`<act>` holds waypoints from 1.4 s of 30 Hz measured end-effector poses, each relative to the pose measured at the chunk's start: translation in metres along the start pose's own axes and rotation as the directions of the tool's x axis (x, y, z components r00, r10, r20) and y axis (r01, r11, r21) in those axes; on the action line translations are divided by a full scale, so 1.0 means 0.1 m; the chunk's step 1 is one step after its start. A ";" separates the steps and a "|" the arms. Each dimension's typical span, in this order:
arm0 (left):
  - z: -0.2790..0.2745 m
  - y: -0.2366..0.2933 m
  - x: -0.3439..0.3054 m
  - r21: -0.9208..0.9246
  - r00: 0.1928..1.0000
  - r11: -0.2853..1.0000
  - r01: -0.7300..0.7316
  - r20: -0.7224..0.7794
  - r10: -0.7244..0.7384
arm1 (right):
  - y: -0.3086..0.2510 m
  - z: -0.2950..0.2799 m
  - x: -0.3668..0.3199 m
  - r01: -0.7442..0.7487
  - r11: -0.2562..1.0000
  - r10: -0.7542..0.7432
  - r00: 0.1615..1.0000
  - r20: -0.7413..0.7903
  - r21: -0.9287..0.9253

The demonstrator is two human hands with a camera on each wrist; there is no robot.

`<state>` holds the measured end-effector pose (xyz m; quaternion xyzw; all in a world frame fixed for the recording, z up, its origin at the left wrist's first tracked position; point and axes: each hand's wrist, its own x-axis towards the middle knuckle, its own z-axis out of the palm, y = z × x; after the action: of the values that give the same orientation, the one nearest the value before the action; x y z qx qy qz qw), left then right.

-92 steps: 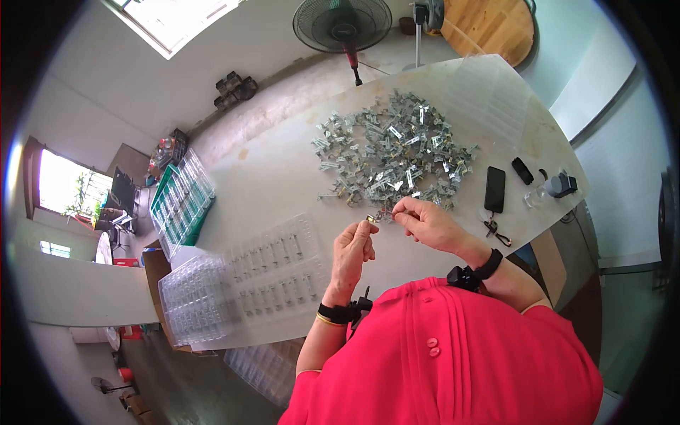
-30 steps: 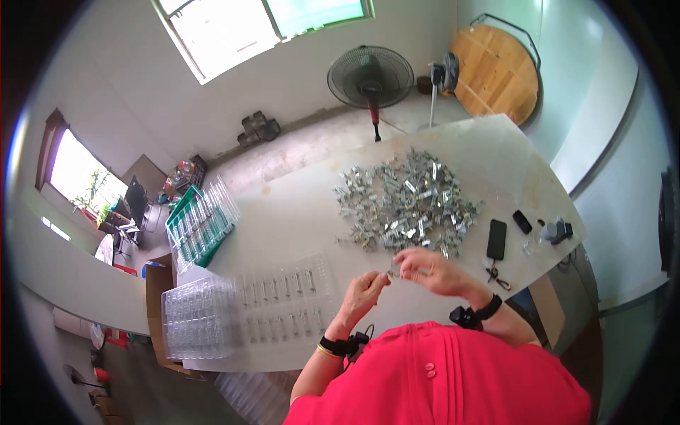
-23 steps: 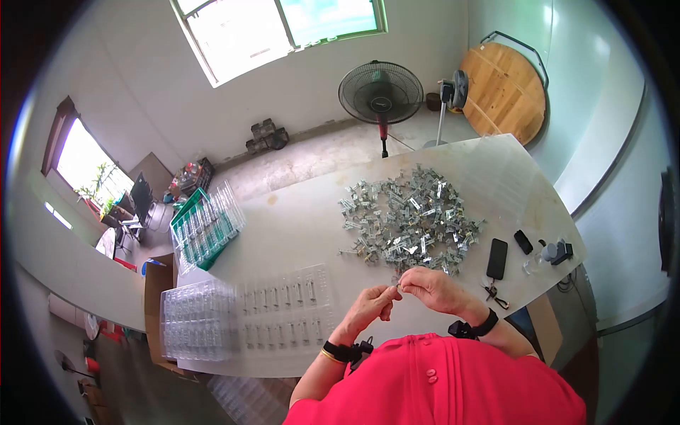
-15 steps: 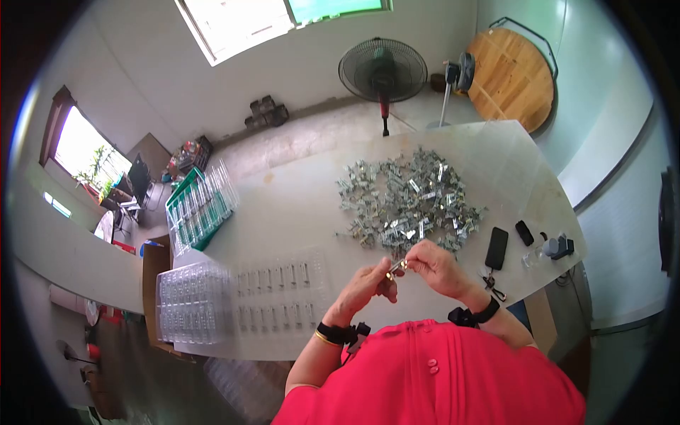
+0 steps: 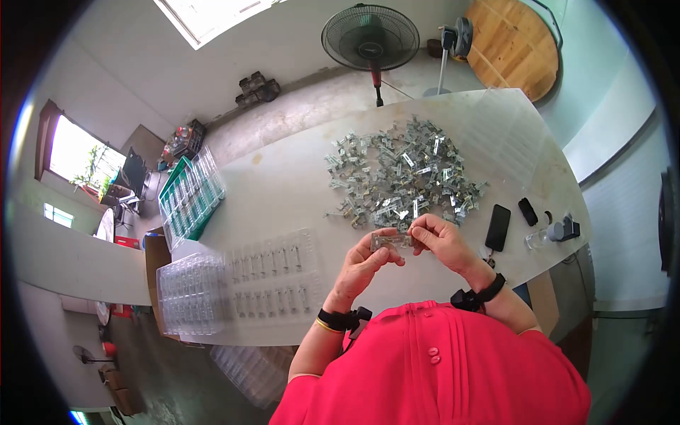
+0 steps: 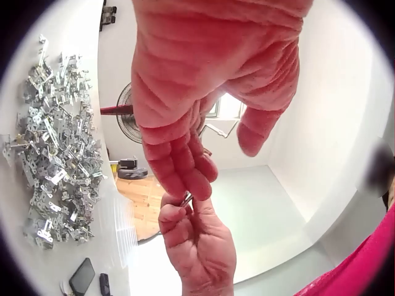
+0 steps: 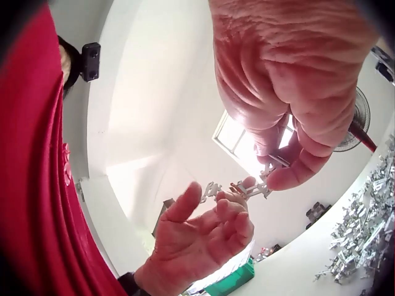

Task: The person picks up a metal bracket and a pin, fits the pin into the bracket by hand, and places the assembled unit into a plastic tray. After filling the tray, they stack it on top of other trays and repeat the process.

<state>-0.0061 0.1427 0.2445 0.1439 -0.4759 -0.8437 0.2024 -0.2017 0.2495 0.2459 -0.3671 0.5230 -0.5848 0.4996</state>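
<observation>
Between the two hands is a small silvery metal bracket (image 5: 391,242) with holes and a coppery piece, held up over the near part of the table. My right hand (image 5: 443,242) pinches its right end between thumb and fingers. My left hand (image 5: 363,263) is at the other end; its fingers reach along the bracket while the thumb stands apart from it, as both wrist views show. In the right wrist view the bracket (image 7: 254,187) spans from the right fingertips to the left fingers. Just beyond the hands spreads a big pile of similar metal brackets (image 5: 414,170).
Clear plastic trays (image 5: 273,273) holding rows of small metal parts lie left, beside a stack of clear trays (image 5: 190,294). A green basket (image 5: 191,198) with another tray stands at the table's left end. Right lie a phone (image 5: 498,228), a smaller black device (image 5: 528,211) and a clear bottle (image 5: 542,237).
The bracket has been turned so its broad face shows, and the left thumb has spread away from it. Earlier, both hands pinched small parts close together. The head view has tilted down again.
</observation>
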 end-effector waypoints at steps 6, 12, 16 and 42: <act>-0.12 -0.16 0.12 0.287 0.995 0.957 0.033 -0.095 -0.005 | 0.04 -0.03 0.07 -0.163 0.972 0.169 0.985 -0.020 0.166; -0.18 -0.27 0.11 0.534 0.977 0.845 0.031 -0.193 0.087 | 0.11 -0.01 0.11 0.141 0.969 -0.156 0.986 -0.058 -0.204; -0.17 -0.26 0.10 0.315 0.989 0.949 -0.010 -0.137 0.056 | -0.27 0.22 0.00 -0.050 0.975 0.052 0.999 0.002 -0.216; -0.36 -0.10 -0.43 0.750 0.971 0.661 0.012 -0.166 0.171 | -0.17 0.92 -0.21 0.188 0.770 -0.272 0.961 -0.047 -0.609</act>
<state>0.0452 0.1416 0.2195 0.2864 -0.7594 -0.5435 0.2143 -0.1124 0.2468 0.2816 -0.5276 0.6638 -0.4694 0.2464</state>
